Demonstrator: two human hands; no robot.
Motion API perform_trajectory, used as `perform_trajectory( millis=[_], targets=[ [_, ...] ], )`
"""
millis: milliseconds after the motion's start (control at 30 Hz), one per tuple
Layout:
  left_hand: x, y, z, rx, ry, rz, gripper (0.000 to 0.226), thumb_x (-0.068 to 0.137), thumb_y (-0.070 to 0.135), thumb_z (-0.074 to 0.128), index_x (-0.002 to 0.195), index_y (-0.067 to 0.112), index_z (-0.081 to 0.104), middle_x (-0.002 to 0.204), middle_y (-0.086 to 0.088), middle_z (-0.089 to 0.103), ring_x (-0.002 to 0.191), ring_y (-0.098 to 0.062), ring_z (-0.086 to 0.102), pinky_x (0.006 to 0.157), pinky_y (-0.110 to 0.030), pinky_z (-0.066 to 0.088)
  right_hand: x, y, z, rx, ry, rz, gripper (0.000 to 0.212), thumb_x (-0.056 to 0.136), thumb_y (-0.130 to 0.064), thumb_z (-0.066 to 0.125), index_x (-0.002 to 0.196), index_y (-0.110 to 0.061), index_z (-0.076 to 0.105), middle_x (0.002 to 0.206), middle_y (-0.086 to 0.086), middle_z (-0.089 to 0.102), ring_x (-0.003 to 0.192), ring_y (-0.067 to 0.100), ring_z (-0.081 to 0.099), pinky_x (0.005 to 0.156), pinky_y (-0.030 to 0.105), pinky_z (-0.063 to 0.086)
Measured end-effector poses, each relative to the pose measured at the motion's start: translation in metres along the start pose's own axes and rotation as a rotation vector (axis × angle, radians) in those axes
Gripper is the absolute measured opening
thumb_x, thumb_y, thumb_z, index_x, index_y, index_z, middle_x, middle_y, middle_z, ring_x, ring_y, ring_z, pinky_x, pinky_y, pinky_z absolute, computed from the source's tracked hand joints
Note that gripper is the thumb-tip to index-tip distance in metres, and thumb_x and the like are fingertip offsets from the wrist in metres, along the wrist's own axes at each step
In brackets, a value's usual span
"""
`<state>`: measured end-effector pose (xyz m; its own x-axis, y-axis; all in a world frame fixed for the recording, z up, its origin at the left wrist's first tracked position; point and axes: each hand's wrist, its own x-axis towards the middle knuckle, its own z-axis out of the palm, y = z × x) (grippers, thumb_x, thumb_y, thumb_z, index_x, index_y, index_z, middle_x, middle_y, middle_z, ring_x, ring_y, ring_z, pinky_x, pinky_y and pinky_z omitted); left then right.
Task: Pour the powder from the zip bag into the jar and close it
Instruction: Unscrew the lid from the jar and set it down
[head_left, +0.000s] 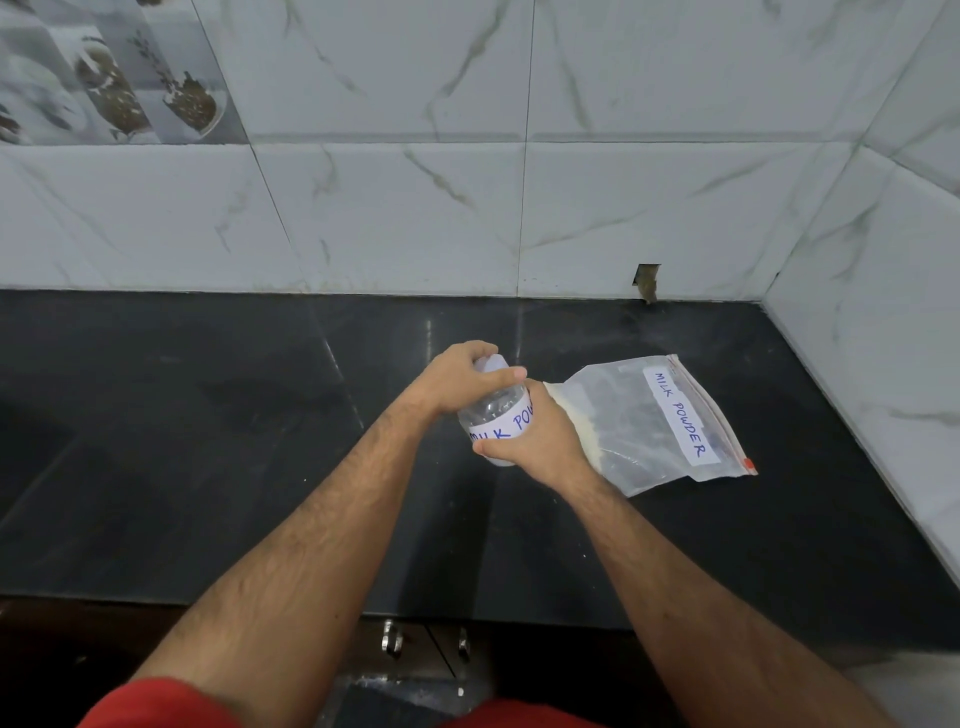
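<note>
Near the dark desk's (208, 415) right rear corner, the left hand (457, 376) curls over the white lid and the right hand (540, 441) clasps the clear labelled plastic jar (493, 415); the clear zip bag (654, 421) alongside holds powder; a tilted jar risks slipping.

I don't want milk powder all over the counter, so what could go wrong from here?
1. The jar is tilted, held by both hands: left hand over the lid, right hand round the body. If the lid pops free suddenly, it may jerk or slip.
2. The zip bag lies flat on the counter close beside the right hand, powder gathered along one edge; an elbow or wrist could drag it.
</note>
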<state>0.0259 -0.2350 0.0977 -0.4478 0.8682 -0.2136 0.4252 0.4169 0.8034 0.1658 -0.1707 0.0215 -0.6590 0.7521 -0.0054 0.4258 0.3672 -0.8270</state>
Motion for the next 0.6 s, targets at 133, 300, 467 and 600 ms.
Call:
perform_trajectory(
  millis=[133,300,467,600],
  targets=[
    [0.001,-0.01,-0.013,-0.003,-0.052,-0.034,0.052,0.065,0.056,0.08,0.103,0.021,0.072,0.103,0.003,0.075,0.094,-0.016,0.073,0.088,-0.04,0.06,0.002,0.005,0.003,-0.053,-0.024,-0.012,0.084,0.044,-0.053,0.088,0.118,-0.037,0.05,0.109,-0.013,0.063,0.096,0.011,0.065,0.083,0.035,0.061],
    [0.003,-0.032,-0.022,-0.33,0.094,-0.215,0.048,0.081,0.053,0.069,0.107,0.012,0.07,0.105,-0.017,0.073,0.084,-0.023,0.069,0.086,-0.044,0.061,0.011,0.017,0.019,-0.065,-0.048,0.018,0.083,0.039,-0.059,0.087,0.11,-0.032,0.055,0.103,-0.011,0.066,0.091,0.01,0.069,0.071,0.033,0.062],
    [0.003,-0.081,-0.037,-0.985,0.105,-0.524,0.056,0.093,0.059,0.054,0.128,0.016,0.05,0.123,-0.018,0.058,0.102,-0.037,0.065,0.069,-0.047,0.063,0.007,0.014,0.02,0.032,-0.01,0.046,0.085,0.046,-0.049,0.091,0.12,-0.031,0.053,0.109,-0.012,0.069,0.096,0.008,0.068,0.079,0.028,0.061],
    [-0.001,-0.13,-0.032,-0.998,0.22,-0.626,0.057,0.09,0.043,0.068,0.135,0.013,0.049,0.134,-0.021,0.052,0.109,-0.041,0.065,0.06,-0.045,0.063,0.004,0.014,0.025,0.061,-0.027,0.087,0.083,0.053,-0.038,0.092,0.122,-0.03,0.047,0.112,-0.013,0.066,0.101,0.009,0.065,0.082,0.025,0.056]
  ],
)
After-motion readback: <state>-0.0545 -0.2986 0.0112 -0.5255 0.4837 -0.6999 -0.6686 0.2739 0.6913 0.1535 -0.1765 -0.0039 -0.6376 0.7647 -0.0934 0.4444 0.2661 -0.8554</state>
